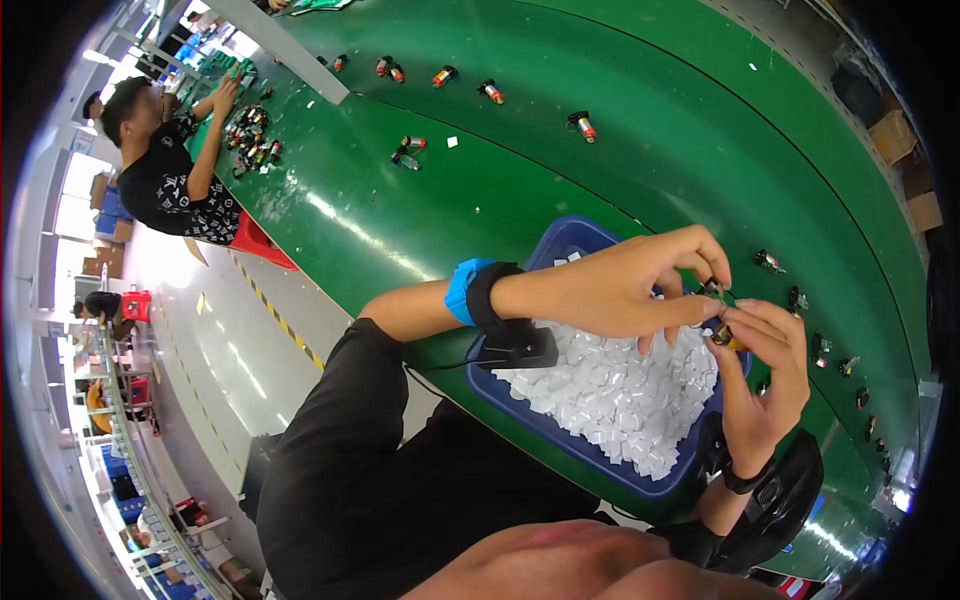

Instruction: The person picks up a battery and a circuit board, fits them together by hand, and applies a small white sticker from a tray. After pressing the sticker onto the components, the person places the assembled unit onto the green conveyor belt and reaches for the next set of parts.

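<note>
My left hand reaches over a blue tray, a blue band and a black strap on its wrist. Its thumb and fingers are closed in a pinch at the black end of a small cylindrical device. My right hand, with a black wristband, is closed around the device's amber-yellow body. The two hands meet above the tray's right side, and fingers cover much of the device. Under them, a heap of small white square pieces fills most of the tray.
Several similar black-and-red devices lie spaced along the curved green table. More devices are piled before a person seated at the far left. A grey post stands there. A black box with a cable sits by my left wrist.
</note>
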`<state>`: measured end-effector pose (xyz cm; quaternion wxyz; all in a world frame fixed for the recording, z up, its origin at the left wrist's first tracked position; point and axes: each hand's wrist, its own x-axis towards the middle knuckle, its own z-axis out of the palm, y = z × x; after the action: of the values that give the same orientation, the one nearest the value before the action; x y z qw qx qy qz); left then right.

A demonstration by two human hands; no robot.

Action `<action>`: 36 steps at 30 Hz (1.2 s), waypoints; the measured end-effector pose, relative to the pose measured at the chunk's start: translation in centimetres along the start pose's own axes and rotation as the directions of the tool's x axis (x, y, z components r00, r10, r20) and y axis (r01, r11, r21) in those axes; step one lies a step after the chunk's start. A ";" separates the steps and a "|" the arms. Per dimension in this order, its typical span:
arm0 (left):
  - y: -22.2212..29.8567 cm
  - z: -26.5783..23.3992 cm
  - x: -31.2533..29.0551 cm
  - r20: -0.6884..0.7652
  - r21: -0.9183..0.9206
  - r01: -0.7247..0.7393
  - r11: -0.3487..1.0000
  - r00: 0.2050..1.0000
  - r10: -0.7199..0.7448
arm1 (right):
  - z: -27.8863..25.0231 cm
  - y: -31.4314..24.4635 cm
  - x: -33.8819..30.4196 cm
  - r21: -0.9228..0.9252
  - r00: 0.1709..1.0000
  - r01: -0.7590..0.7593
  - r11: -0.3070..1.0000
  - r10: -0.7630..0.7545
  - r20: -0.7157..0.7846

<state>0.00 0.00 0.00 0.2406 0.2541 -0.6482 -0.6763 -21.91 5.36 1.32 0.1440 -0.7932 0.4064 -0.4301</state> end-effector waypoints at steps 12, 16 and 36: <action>-1.1 0.3 0.2 -0.075 -0.080 0.002 0.997 0.997 -0.008 | 1.9 1.0 0.7 -0.306 0.956 0.210 0.928 -0.260 -0.132; -0.5 0.9 0.2 -0.077 -0.125 -0.003 0.992 0.997 -0.007 | 1.6 1.0 0.1 -0.280 0.958 0.202 0.939 -0.249 -0.143; -0.1 1.8 -0.1 -0.208 0.178 -0.113 0.978 0.967 0.150 | 1.7 0.6 -0.2 -0.296 0.937 0.233 0.926 -0.295 -0.185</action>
<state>-1.05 1.42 -0.08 0.3337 0.3029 -0.6865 -0.5706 -20.89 4.96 -0.15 -0.0721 -0.7990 0.3635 -0.4736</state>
